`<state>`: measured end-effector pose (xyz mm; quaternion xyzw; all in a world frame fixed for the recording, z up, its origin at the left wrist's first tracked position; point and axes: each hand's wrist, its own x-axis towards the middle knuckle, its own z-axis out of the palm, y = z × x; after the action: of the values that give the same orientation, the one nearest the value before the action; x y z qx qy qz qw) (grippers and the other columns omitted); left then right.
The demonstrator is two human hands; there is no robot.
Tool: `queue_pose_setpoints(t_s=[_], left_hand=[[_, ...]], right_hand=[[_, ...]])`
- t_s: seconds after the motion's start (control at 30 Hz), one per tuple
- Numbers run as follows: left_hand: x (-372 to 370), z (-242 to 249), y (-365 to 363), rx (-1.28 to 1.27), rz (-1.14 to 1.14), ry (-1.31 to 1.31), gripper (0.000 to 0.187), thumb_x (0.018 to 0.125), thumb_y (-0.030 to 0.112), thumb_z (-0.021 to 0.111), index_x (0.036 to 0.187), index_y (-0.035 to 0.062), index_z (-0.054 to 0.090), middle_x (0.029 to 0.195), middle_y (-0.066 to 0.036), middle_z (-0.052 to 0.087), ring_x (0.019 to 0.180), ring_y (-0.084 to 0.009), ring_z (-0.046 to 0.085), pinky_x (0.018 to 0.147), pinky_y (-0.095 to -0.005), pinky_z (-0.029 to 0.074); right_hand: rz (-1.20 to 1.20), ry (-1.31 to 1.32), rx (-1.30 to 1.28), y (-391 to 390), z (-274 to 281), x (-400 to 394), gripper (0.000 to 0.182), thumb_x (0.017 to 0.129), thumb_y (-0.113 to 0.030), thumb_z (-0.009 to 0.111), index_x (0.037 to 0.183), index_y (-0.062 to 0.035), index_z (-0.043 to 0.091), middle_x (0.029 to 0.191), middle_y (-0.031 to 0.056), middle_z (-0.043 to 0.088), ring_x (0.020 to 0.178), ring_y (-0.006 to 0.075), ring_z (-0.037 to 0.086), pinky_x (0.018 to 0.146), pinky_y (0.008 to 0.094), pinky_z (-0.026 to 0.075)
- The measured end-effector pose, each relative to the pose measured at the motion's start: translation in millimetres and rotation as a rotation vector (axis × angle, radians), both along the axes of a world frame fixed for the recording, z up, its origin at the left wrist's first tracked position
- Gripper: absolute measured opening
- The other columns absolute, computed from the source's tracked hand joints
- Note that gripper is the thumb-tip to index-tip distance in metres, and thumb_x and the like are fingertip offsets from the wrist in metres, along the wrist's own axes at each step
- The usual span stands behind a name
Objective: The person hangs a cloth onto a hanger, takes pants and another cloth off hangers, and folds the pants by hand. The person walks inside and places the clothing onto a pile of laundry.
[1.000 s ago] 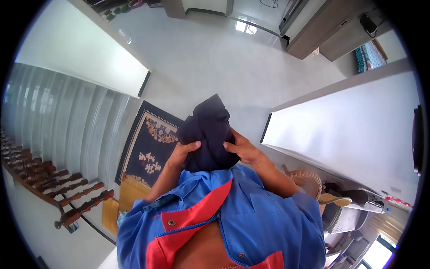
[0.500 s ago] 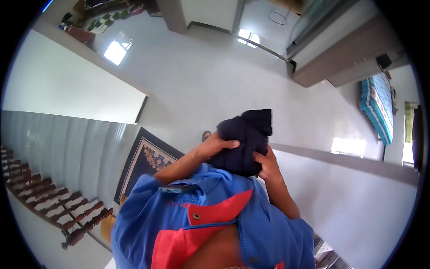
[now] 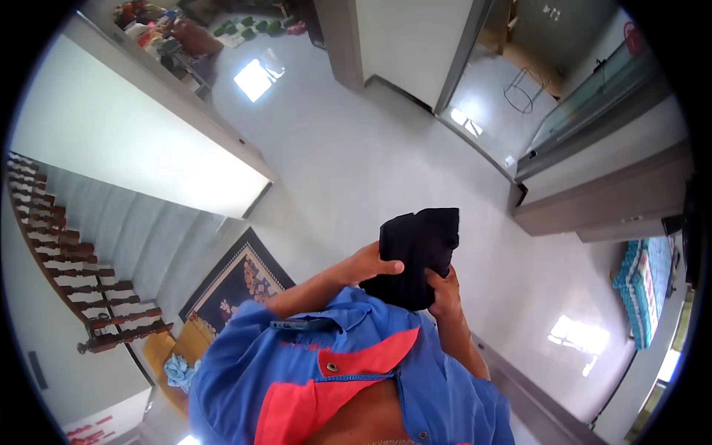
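Note:
A folded bundle of black cloth (image 3: 415, 252) is held up in front of my chest. Its exact kind of garment does not show. My left hand (image 3: 371, 265) grips its left edge, thumb on the near face and the fingers hidden behind. On the lower right side, my right hand (image 3: 444, 291) is closed on it the same way, its thumb pressed to the cloth. Under both forearms is the blue jacket (image 3: 245, 363) I wear, with red trim and a phone (image 3: 302, 324) in its chest pocket.
A patterned rug (image 3: 241, 285) lies on the shiny floor at the left, by stairs with a wooden railing (image 3: 96, 282). Blue cloth (image 3: 178, 371) rests on a wooden piece of furniture. Doorways open ahead, and a bed with a turquoise cover (image 3: 644, 289) is at the right.
My view has swung, so the room appears shifted and more of the right-hand doorway shows. The black cloth now looks flatter and more squared, still in both hands.

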<state>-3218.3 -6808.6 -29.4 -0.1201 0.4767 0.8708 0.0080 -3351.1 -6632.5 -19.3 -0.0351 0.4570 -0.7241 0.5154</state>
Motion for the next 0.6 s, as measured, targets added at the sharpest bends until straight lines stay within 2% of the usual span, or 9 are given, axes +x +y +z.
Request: queue_pose_setpoints(t_s=[0.07, 0.13, 0.2, 0.3, 0.37, 0.43, 0.47, 0.53, 0.6], left_hand=[[-13.8, 3.6, 5.9, -0.056, 0.182, -0.025, 0.066, 0.091, 0.023, 0.077, 0.144, -0.0029, 0.048, 0.138, -0.012, 0.059, 0.128, -0.0231, 0.056, 0.111, -0.0393, 0.043], [-35.1, 3.9, 3.9, -0.024, 0.298, -0.067, 0.062, 0.092, 0.017, 0.076, 0.143, -0.0027, 0.049, 0.137, -0.013, 0.060, 0.127, -0.0233, 0.057, 0.111, -0.0397, 0.044], [-50.2, 2.9, -3.3, 0.016, 0.435, -0.098, 0.058, 0.092, 0.012, 0.075, 0.142, -0.0024, 0.050, 0.136, -0.013, 0.061, 0.126, -0.0235, 0.058, 0.110, -0.0400, 0.045], [-62.7, 13.5, -19.3, 0.264, 0.597, -0.052, 0.054, 0.092, 0.006, 0.071, 0.141, -0.0023, 0.051, 0.135, -0.014, 0.062, 0.124, -0.0268, 0.060, 0.110, -0.0429, 0.046], [-66.4, 11.8, -28.1, 0.268, 0.660, -0.049, 0.054, 0.092, 0.007, 0.071, 0.142, -0.0020, 0.051, 0.135, -0.014, 0.062, 0.124, -0.0274, 0.060, 0.110, -0.0431, 0.046], [-69.2, 9.9, -44.6, 0.278, 0.707, -0.046, 0.055, 0.092, 0.008, 0.072, 0.142, -0.0018, 0.050, 0.135, -0.015, 0.062, 0.124, -0.0280, 0.061, 0.110, -0.0433, 0.046], [-69.9, 8.8, -59.0, 0.327, 0.692, -0.028, 0.056, 0.092, 0.010, 0.073, 0.142, -0.0013, 0.051, 0.136, -0.015, 0.062, 0.124, -0.0281, 0.061, 0.110, -0.0436, 0.047], [-70.4, 9.1, -84.4, 0.381, 0.679, -0.010, 0.057, 0.092, 0.011, 0.074, 0.142, -0.0009, 0.051, 0.136, -0.015, 0.062, 0.124, -0.0283, 0.061, 0.110, -0.0438, 0.047], [-72.7, 9.1, -112.4, 0.464, 0.694, -0.011, 0.057, 0.091, 0.014, 0.075, 0.141, -0.0005, 0.051, 0.135, -0.015, 0.062, 0.124, -0.0282, 0.061, 0.110, -0.0438, 0.047]], right_hand=[[0.023, -0.005, -0.007, -17.4, 0.3, -19.5, 0.048, 0.087, 0.002, 0.065, 0.133, 0.0040, 0.055, 0.122, 0.0138, 0.066, 0.109, 0.0251, 0.067, 0.100, 0.0374, 0.054], [0.229, 0.168, 0.130, -37.2, 6.6, -58.2, 0.050, 0.089, -0.001, 0.065, 0.136, 0.0062, 0.051, 0.124, 0.0160, 0.065, 0.112, 0.0262, 0.066, 0.101, 0.0383, 0.053], [0.299, 0.199, 0.142, -59.8, 2.4, -80.8, 0.050, 0.089, -0.002, 0.066, 0.136, 0.0062, 0.051, 0.124, 0.0155, 0.065, 0.112, 0.0260, 0.066, 0.101, 0.0380, 0.053], [0.395, 0.157, 0.109, -90.0, 0.2, -102.5, 0.054, 0.089, -0.008, 0.071, 0.137, 0.0053, 0.051, 0.125, 0.0144, 0.064, 0.113, 0.0246, 0.064, 0.100, 0.0368, 0.053], [0.426, 0.086, 0.073, -103.0, 0.7, -112.7, 0.058, 0.088, -0.013, 0.076, 0.137, 0.0044, 0.051, 0.125, 0.0138, 0.063, 0.115, 0.0234, 0.063, 0.101, 0.0359, 0.052], [0.426, -0.068, -0.056, -116.3, -1.3, -123.6, 0.078, 0.087, -0.029, 0.081, 0.145, 0.0036, 0.041, 0.133, 0.0154, 0.057, 0.122, 0.0255, 0.059, 0.105, 0.0370, 0.049], [0.434, -0.070, -0.050, -127.1, -4.1, -128.7, 0.078, 0.087, -0.029, 0.081, 0.145, 0.0036, 0.041, 0.133, 0.0154, 0.057, 0.122, 0.0255, 0.059, 0.105, 0.0370, 0.049], [0.416, -0.059, -0.082, -150.1, -9.2, -136.8, 0.090, 0.085, -0.042, 0.080, 0.149, 0.0028, 0.035, 0.142, 0.0176, 0.052, 0.131, 0.0290, 0.054, 0.111, 0.0412, 0.045], [0.434, -0.049, -0.086, -176.1, -8.2, -144.1, 0.090, 0.086, -0.043, 0.080, 0.149, 0.0023, 0.034, 0.142, 0.0174, 0.052, 0.131, 0.0291, 0.054, 0.111, 0.0410, 0.045]])
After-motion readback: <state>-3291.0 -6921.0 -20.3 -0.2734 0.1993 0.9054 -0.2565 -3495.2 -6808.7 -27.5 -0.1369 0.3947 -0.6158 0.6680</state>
